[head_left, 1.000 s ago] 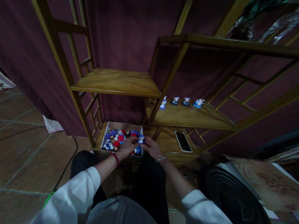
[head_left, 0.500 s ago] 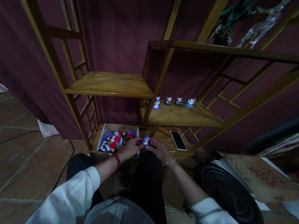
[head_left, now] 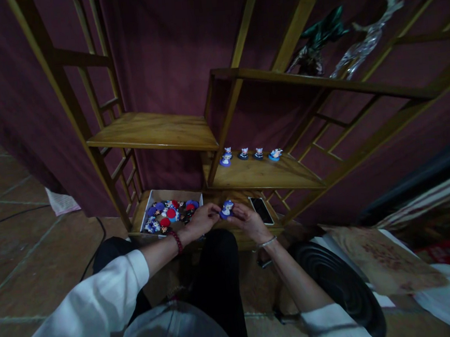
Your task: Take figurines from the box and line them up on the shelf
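Note:
A small figurine (head_left: 227,209) with a white-and-blue body on a round purple base is held upright between my hands, above the low shelf. The fingers of my right hand (head_left: 249,222) close on its right side. My left hand (head_left: 202,221), with a dark red bead bracelet at the wrist, pinches the left edge of the base with its fingertips. To the left stands an open white box (head_left: 201,195) with several figurines in it, many on red or purple bases. My left forearm covers the box's front right corner.
Several figurines (head_left: 258,154) stand in a row on the middle shelf (head_left: 264,176). A phone (head_left: 261,210) lies on the low shelf to the right of my hand. Glassy sculptures (head_left: 359,49) stand on the upper right shelf. A black ribbed round object (head_left: 337,284) is at the lower right.
Both hands have moved slightly right with the figurine, away from the box. The figurine looks more upright and shows more of its body. The camera view has shifted a little right.

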A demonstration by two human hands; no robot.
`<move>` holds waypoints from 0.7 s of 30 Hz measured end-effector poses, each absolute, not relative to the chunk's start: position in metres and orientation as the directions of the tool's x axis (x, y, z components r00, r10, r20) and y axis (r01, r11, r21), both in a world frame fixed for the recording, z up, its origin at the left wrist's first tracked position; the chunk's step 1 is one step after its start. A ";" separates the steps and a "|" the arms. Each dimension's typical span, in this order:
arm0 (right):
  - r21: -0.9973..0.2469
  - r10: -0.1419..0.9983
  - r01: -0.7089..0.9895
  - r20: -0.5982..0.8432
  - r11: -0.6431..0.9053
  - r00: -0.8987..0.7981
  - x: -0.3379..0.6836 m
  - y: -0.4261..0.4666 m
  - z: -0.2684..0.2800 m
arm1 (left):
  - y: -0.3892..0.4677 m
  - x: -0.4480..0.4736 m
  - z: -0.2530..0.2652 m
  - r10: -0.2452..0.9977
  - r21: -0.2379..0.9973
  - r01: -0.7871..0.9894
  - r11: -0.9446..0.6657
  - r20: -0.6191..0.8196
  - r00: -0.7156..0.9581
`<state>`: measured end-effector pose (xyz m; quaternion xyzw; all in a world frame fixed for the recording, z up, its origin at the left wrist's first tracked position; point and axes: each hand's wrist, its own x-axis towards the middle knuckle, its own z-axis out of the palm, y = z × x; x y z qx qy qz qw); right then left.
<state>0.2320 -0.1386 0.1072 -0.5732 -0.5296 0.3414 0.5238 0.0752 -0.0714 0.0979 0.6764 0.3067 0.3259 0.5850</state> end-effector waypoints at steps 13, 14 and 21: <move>-0.971 0.965 0.160 0.206 0.180 0.163 0.260 -0.149 0.145 | -0.078 0.098 0.147 0.741 0.971 0.053 -0.234 0.143 0.656; -0.969 0.964 0.161 0.214 0.188 0.160 0.262 -0.149 0.148 | -0.078 0.100 0.150 0.741 0.972 0.042 -0.231 0.148 0.655; -0.953 0.949 0.208 0.260 0.222 0.181 0.273 -0.147 0.165 | -0.075 0.115 0.169 0.730 0.965 0.015 -0.263 0.189 0.657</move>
